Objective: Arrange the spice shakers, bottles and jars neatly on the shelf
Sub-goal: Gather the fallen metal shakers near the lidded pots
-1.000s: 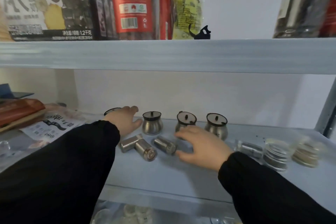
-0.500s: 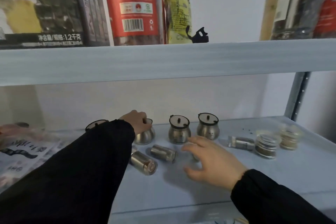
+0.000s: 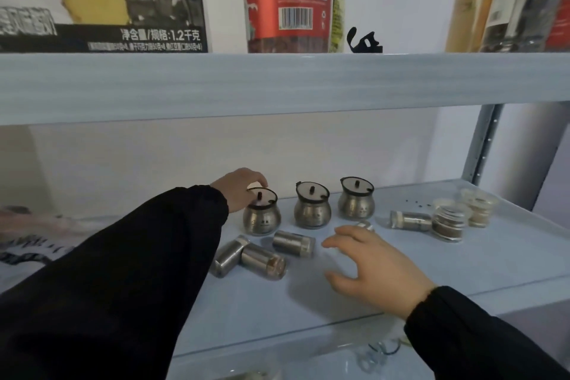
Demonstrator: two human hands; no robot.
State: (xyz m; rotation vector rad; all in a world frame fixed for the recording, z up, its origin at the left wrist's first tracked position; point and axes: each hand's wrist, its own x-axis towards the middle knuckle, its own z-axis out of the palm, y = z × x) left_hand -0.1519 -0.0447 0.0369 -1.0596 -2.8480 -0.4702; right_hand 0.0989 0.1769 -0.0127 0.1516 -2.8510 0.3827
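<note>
Three round steel spice pots stand in a row at the back of the pale shelf [image 3: 462, 265]. My left hand [image 3: 239, 188] grips the top of the left pot [image 3: 261, 219]; the middle pot [image 3: 312, 210] and right pot [image 3: 356, 202] stand free. Three steel shakers lie on their sides in front: one at the left [image 3: 227, 256], one beside it [image 3: 263, 261], one further right [image 3: 293, 243]. My right hand [image 3: 373, 268] hovers open just right of them, with another shaker [image 3: 365, 224] partly hidden behind its fingers.
A shaker [image 3: 410, 220] lies on its side at the right, next to two squat clear jars [image 3: 448, 223] [image 3: 478, 210]. The upper shelf [image 3: 277, 86] carries packets and bottles overhead. A steel upright [image 3: 484, 151] bounds the right side. Papers [image 3: 27, 244] lie at the left.
My left hand moved from the shelf floor up onto the left pot's lid. My right hand lifted off the lying shakers and spread open. The camera view swung right.
</note>
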